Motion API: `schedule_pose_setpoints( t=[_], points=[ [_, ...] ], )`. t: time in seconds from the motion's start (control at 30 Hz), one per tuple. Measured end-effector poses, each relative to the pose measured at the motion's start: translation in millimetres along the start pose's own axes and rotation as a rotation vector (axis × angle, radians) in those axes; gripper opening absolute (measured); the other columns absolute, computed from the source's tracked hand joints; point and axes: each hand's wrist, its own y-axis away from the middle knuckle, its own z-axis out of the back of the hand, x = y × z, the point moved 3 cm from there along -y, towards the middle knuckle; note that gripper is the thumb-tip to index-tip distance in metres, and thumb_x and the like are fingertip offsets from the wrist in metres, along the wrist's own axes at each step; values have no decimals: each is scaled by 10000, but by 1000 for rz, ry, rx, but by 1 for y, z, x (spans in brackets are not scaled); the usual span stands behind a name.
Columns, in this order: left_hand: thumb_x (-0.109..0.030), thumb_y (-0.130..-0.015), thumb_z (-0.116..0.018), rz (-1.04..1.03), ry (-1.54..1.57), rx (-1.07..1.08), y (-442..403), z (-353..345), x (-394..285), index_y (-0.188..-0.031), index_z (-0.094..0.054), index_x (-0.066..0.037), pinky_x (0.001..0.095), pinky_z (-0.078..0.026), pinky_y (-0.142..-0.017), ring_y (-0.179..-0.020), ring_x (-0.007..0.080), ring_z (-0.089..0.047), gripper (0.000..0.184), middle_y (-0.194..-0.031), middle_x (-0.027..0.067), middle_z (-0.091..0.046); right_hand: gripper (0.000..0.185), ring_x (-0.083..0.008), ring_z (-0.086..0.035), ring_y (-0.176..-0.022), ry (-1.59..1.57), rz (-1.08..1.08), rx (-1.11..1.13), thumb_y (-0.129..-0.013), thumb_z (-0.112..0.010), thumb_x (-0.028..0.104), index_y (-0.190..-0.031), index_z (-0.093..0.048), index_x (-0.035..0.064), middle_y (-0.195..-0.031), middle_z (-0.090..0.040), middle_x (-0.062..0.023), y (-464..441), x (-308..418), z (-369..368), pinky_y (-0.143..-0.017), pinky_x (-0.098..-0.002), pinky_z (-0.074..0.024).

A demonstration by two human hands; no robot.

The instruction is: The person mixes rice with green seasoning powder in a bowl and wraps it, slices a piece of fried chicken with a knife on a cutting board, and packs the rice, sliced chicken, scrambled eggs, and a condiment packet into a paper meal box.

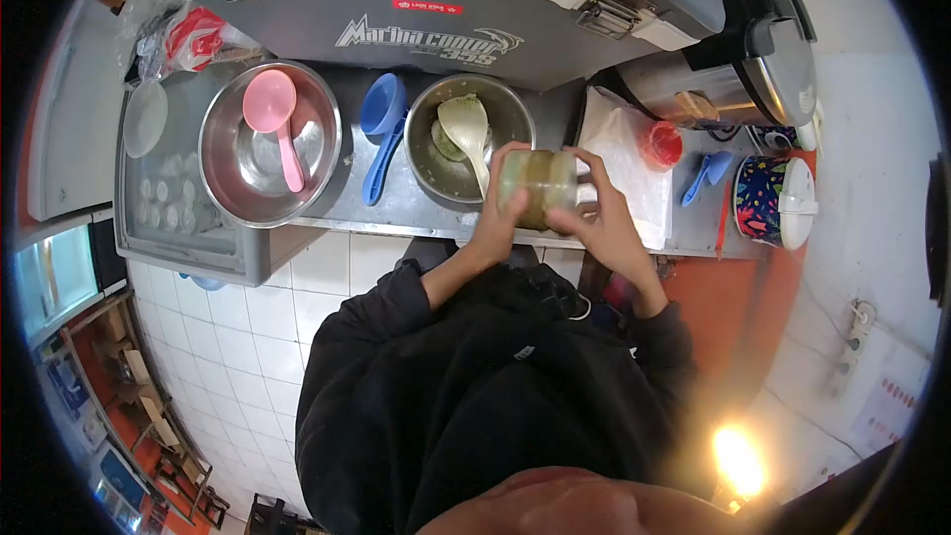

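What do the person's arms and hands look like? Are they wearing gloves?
No gloves! The left hand and right hand are bare, each with ordinary fingers and a thumb. The long, dark sleeves match the black top and stop above the wrists. I see no watch on either wrist.

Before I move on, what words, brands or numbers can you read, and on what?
"Marina cooler 35S", first word stylised and uncertain: grey cooler.
Red sticker on the cooler: too small to read.
Wall sheet: too small to read.
Red-and-white bag: no text readable.
Held container: blurred, nothing readable.
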Motion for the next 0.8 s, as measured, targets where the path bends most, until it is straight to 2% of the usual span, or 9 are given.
schedule_pose_setpoints(
  t=[0.03,0.13,0.23,0.3,0.43,0.57,0.63,0.7,0.8],
  points=[
    [-373,-950,-412,-206,-373,51,1,-3,-11,-1322,-321,-59,362,-367,-980,-1140,230,-465,495,-1223,104,-448,832,-297,-533,-1110,-313,-301,-16,-748,-762,289,-1403,-287,95,-1303,-420,-191,0,-19,-4,-835,-382,-501],
    [-413,-888,-507,-108,-242,48,-13,2,-4,-1322,-316,-63,348,-359,-966,-1129,221,-455,590,-1219,128,-438,753,-264,-567,-1047,-260,83,-101,-775,-743,269,-1372,-327,74,-1256,-470,-182,0,-30,3,-721,-326,-535],
    [-421,-849,-569,43,17,-50,-10,2,5,-1326,-310,-63,342,-337,-992,-1139,228,-452,651,-1214,142,-440,619,-240,-577,-1007,67,130,-131,-863,-649,281,-1349,-337,61,-1231,-480,-201,3,-1,4,-712,-310,-527],
    [-360,-887,-539,-150,-431,94,-8,-3,-12,-1327,-300,-61,345,-321,-1008,-1158,222,-434,583,-1214,138,-441,620,-224,-556,-1028,43,39,-85,-857,-660,267,-1354,-342,74,-1238,-466,-198,-4,-38,14,-778,-313,-505],
    [-336,-871,-568,-134,-433,148,-9,1,-8,-1333,-286,-61,356,-325,-1007,-1169,235,-428,607,-1219,154,-435,691,-206,-495,-1112,-357,-136,5,-818,-702,231,-1377,-310,125,-1293,-414,-151,-2,-47,6,-807,-351,-508],
    [-348,-811,-635,-38,-259,104,-12,2,-6,-1336,-293,-68,375,-345,-997,-1168,287,-454,687,-1233,159,-424,546,-229,-554,-1000,-30,47,-47,-961,-434,425,-1398,-288,133,-1265,-430,-171,-4,-36,2,-798,-311,-500],
    [-372,-803,-644,-399,-759,278,-11,-2,-20,-1335,-293,-70,379,-346,-998,-1193,274,-431,706,-1244,143,-419,668,-251,-551,-1004,-605,-248,84,-914,-434,558,-1403,-284,129,-1321,-397,-154,-12,-79,-4,-798,-337,-506],
    [-410,-778,-664,-372,-742,301,-11,-1,-19,-1333,-292,-71,383,-354,-993,-1192,273,-434,750,-1260,146,-410,720,-264,-561,-994,-548,-229,29,-903,-378,616,-1401,-283,105,-1338,-396,-148,-8,-85,-4,-799,-368,-511],
    [-417,-775,-662,-85,-318,170,-11,6,1,-1334,-296,-71,380,-353,-991,-1172,283,-454,752,-1260,155,-410,646,-269,-582,-986,-377,114,-35,-927,-437,509,-1392,-285,86,-1293,-447,-158,-4,-50,8,-829,-391,-513]
  ],
)
